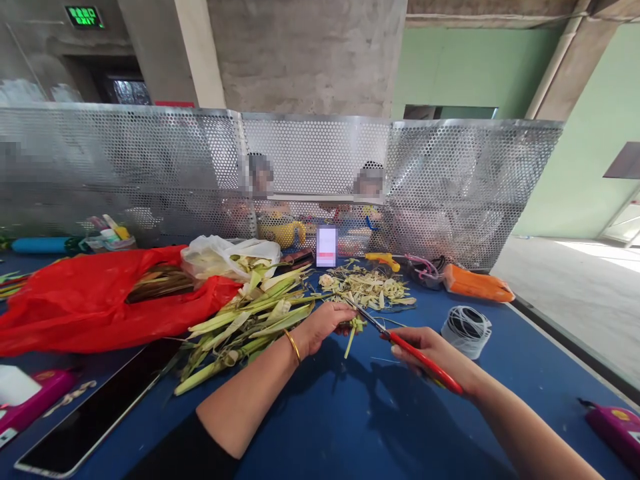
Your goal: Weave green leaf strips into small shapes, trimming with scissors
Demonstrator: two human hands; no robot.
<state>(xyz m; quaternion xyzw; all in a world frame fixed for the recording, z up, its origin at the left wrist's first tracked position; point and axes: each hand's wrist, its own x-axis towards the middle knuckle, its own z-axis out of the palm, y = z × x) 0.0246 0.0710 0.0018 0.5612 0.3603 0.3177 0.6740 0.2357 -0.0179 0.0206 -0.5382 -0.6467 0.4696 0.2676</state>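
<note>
At a blue work table (310, 440), a person's right hand (433, 341) grips red-handled scissors (425, 363), angled so that the blades reach leftward to the fingertips of the left hand (320, 325). That left hand, with a gold bangle (293, 347) at its wrist, pinches a small piece of folded green leaf (356, 325), one strip hanging down; it seems held out at the fingertips to leave its edge free for the blades. Whether the blades touch the leaf cannot be told.

Just beyond lies a pile of leaf scraps (373, 288), likely kept there to leave the near side open for working. To the left, long pale-green leaves (260, 320) lie heaped, probably for easy reach, beside a red plastic bag (60, 293) and a white plastic bag (205, 257). On the right sits a spool of grey cord (467, 331), near an orange packet (477, 283). At the far side, a phone (327, 247) stands upright, screen toward the worker, apparently for viewing, before a perforated metal screen (320, 153).
</note>
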